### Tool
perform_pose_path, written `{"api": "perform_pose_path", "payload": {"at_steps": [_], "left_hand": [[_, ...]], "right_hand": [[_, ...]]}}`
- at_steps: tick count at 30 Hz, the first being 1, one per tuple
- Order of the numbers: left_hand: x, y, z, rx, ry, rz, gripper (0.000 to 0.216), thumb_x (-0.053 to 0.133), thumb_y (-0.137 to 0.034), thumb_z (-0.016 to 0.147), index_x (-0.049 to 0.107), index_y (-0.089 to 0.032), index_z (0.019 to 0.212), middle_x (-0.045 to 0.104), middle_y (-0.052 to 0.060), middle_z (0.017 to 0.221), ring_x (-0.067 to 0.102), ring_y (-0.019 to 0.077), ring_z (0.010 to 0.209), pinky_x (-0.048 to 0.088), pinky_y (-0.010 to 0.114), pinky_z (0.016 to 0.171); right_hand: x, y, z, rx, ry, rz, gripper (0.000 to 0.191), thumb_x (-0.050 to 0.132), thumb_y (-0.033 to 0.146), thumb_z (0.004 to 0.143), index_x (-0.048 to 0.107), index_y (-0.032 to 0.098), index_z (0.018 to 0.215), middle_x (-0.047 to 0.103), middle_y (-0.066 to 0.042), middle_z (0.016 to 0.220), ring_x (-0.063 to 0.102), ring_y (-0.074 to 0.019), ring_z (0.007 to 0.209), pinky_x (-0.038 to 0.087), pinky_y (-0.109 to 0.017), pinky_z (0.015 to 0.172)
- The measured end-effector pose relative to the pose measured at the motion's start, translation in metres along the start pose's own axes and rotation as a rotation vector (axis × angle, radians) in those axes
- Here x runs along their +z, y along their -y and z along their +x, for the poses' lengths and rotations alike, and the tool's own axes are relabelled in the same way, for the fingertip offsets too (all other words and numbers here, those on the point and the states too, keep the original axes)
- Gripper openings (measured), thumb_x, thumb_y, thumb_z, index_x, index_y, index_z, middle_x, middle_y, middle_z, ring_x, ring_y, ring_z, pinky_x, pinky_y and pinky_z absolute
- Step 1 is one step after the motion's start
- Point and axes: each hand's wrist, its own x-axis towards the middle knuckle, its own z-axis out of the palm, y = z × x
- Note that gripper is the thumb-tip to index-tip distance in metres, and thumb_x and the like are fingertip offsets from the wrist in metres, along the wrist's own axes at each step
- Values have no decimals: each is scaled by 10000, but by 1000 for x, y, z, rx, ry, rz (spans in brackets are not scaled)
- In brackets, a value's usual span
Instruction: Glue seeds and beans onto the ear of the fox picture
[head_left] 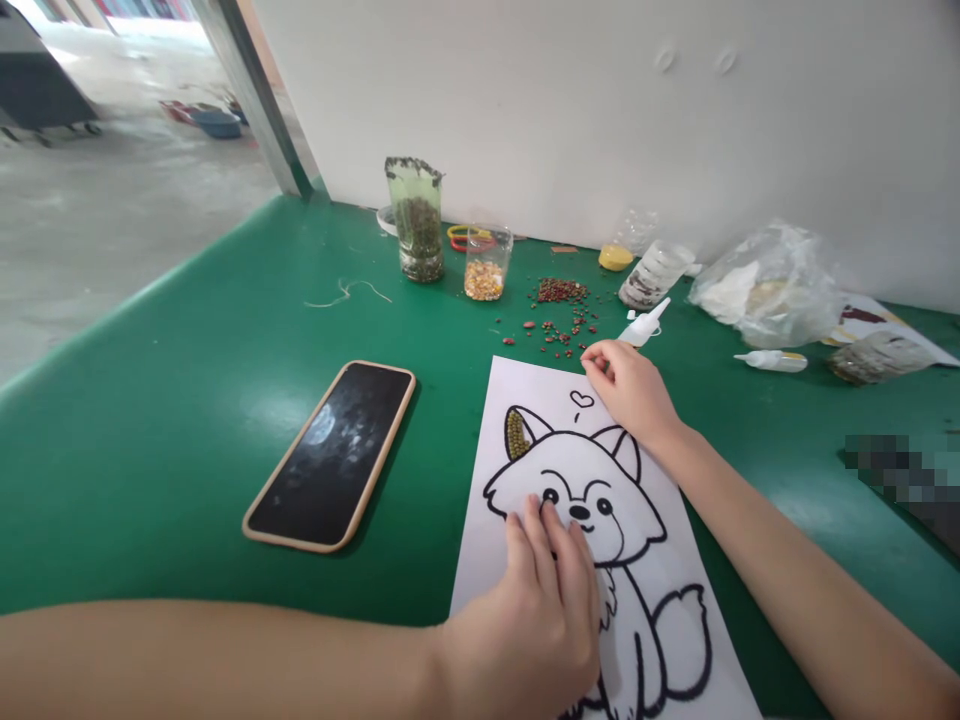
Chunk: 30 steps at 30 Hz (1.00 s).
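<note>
A white sheet (pixel 525 420) with a black outline drawing of a fox lies on the green table (pixel 187 420); one ear of the fox is filled with small green-yellow seeds (pixel 516 433). My left hand (pixel 544 600) lies flat on the drawing, fingers stretched out over the fox's face. My right hand (pixel 630 385) is at the sheet's top edge, its fingertips pinched together beside scattered red beans (pixel 559 325); what they hold is too small to make out.
A phone (pixel 334 455) lies face up left of the sheet. Behind stand a tall jar of green seeds (pixel 417 225), a cup of yellow kernels (pixel 485 265), a glue bottle (pixel 643 325), another glue bottle (pixel 772 360) and plastic bags (pixel 765 285). The table's edge runs along the left.
</note>
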Motion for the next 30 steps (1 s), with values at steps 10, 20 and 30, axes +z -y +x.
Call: {"api": "perform_pose_path", "payload": {"at_steps": [10,20,30], "left_hand": [[2,-3,0,-21,-6,-6,435,367,-195,831,580,20,1143,658,220,1022,653,350,918,531,446,700],[2,-2,0,-13,-20,-3,436,363,-193,828,585,26,1132,659,225,1009,655,356,911,533,447,695],[0,0,0,5,1,0,431,357,-194,843,579,20,1144,657,218,1021,654,349,917,538,441,697]], "right_hand": [[-12,51,-30,-307,400,320,125,484,140,875,594,197,886,600,-17,880,547,-115,734,416,-240,671],[-12,45,-27,-233,393,367,79,567,179,844,638,199,872,598,-5,818,519,-96,668,403,-224,614],[-10,49,-29,-245,411,338,100,511,158,832,605,191,821,572,-4,773,486,-99,626,390,-234,595]]}}
